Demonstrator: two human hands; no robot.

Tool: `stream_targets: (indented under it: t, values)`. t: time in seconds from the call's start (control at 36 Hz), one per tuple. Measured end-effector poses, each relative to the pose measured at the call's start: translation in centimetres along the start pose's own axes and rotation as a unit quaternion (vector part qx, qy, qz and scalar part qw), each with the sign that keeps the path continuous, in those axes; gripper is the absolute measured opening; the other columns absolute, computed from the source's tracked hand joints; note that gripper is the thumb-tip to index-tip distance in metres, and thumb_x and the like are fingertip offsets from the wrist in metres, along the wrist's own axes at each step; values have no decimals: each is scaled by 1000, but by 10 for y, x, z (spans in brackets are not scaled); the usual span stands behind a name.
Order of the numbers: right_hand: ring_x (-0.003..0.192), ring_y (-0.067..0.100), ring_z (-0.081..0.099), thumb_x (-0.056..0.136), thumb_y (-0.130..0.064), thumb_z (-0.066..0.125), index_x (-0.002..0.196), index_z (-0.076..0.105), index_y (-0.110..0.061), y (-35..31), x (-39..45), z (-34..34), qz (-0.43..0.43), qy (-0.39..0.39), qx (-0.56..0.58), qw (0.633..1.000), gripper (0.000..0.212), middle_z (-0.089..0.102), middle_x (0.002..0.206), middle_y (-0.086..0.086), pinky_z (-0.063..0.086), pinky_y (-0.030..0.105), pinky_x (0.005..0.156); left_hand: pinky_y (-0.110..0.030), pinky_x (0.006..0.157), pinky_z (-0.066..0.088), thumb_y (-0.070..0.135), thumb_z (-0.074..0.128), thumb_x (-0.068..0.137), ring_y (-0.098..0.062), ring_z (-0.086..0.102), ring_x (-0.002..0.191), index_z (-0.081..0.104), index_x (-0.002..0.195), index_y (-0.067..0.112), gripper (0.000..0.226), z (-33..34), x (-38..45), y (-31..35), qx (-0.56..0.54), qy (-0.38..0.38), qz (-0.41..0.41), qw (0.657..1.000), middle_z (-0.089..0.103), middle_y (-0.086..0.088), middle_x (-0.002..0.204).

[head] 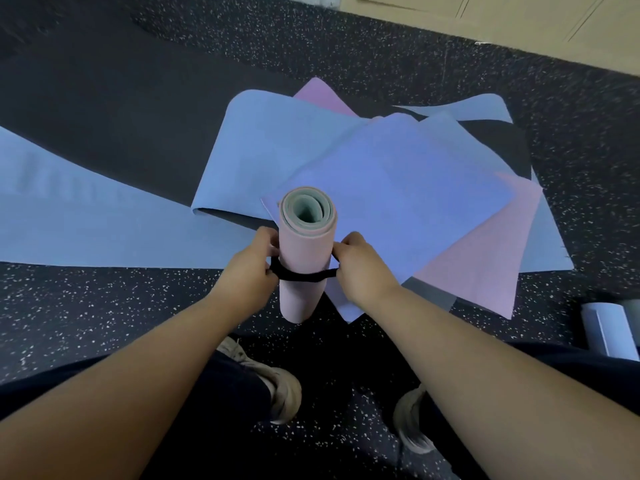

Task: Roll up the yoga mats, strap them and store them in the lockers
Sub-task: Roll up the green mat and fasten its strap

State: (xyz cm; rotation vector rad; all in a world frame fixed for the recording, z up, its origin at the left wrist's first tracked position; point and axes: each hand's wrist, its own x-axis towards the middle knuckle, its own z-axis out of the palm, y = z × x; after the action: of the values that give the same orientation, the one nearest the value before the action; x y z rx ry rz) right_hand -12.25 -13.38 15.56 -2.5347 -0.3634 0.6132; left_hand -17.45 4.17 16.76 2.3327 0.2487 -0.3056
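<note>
Between the two sets of curled fingers: one black strap (304, 274), pinched at its left end by the left hand (250, 260) and at its right end by the right hand (358, 263), drawn taut across the near face of one rolled pink mat (300, 258). Mat stands on end, long axis upright, open spiral end uppermost, hands level and equally near on either side, so tightening looks to run crosswise to the roll. Beyond: several unrolled mats (398, 181), blue and pink, overlapping on speckled floor (104, 306)
</note>
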Motion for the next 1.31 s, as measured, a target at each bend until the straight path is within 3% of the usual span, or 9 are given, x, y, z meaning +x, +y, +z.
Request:
stream_targets:
  t: [0.14, 0.22, 0.42, 0.58, 0.64, 0.89, 1.06, 1.19, 1.31]
  values:
    - [101, 35, 49, 83, 0, 48, 96, 49, -9, -1, -7, -5, 10, 30, 0, 1000, 16, 42, 105, 13, 36, 33, 73, -33, 69, 45, -4, 44, 86, -27, 61, 78, 40, 121, 21, 43, 0, -6, 7, 5, -33, 32, 999, 60, -1, 120]
    - [114, 33, 46, 77, -4, 57, 128, 45, -7, -1, -16, -6, -23, 60, 42, 997, 53, 48, 124, 13, 44, 41, 89, -33, 69, 43, 2, 49, 89, -30, 60, 84, 41, 121, 18, 36, -3, -7, 11, 20, -32, 45, 998, 61, -5, 125]
    - [105, -29, 39, 70, -13, 84, 120, 30, -38, -16, -44, -36, -75, 97, 279, 953, 78, 38, 116, -39, 34, 5, 90, -35, 77, 44, 11, 47, 96, -25, 57, 100, 46, 118, 18, 24, -12, -13, 36, 15, 14, 107, 994, 65, -3, 117]
    - [106, -10, 56, 72, 3, 80, 117, 48, -32, -36, -69, -68, -149, 136, 310, 929, 66, 58, 114, -15, 42, 13, 87, -16, 74, 44, 14, 46, 98, 2, 58, 85, 40, 118, 27, 26, -30, -31, 74, -95, 107, 128, 981, 54, 10, 114]
    - [99, 9, 64, 74, 3, 78, 123, 55, -19, -42, -80, -71, -169, 119, 323, 923, 58, 62, 113, 5, 49, 25, 77, -31, 84, 50, 18, 47, 99, -8, 61, 96, 38, 123, 31, 29, -39, -37, 86, -131, 131, 135, 973, 54, 18, 119]
    - [117, -21, 40, 71, -10, 84, 124, 28, -45, -51, -137, -86, -188, 194, 281, 921, 85, 37, 115, -54, 35, 10, 99, -11, 72, 35, 9, 47, 98, -12, 54, 90, 68, 109, 16, 24, -55, -79, 134, -58, 191, 158, 967, 65, 4, 103]
    - [117, -24, 29, 71, -19, 81, 144, 34, -28, -53, -176, -112, -232, 256, 158, 925, 88, 39, 135, -12, 26, 2, 98, -43, 76, 55, 18, 48, 98, -18, 63, 87, 68, 104, 17, 21, -57, -111, 167, -90, 161, 176, 967, 66, 10, 90]
    - [120, 6, 43, 78, -18, 72, 148, 37, -18, -42, -210, -125, -229, 296, 68, 925, 78, 40, 139, 3, 41, 21, 97, -17, 72, 49, 21, 51, 98, -6, 61, 82, 64, 86, 30, 20, -48, -128, 196, -85, 159, 203, 962, 62, 23, 80]
    - [129, 21, 41, 81, -15, 72, 146, 40, -17, -36, -228, -136, -217, 331, 43, 917, 73, 31, 148, 11, 41, 31, 102, -32, 80, 53, 20, 49, 98, -4, 62, 83, 58, 79, 36, 27, -38, -141, 221, -126, 169, 212, 954, 64, 19, 81]
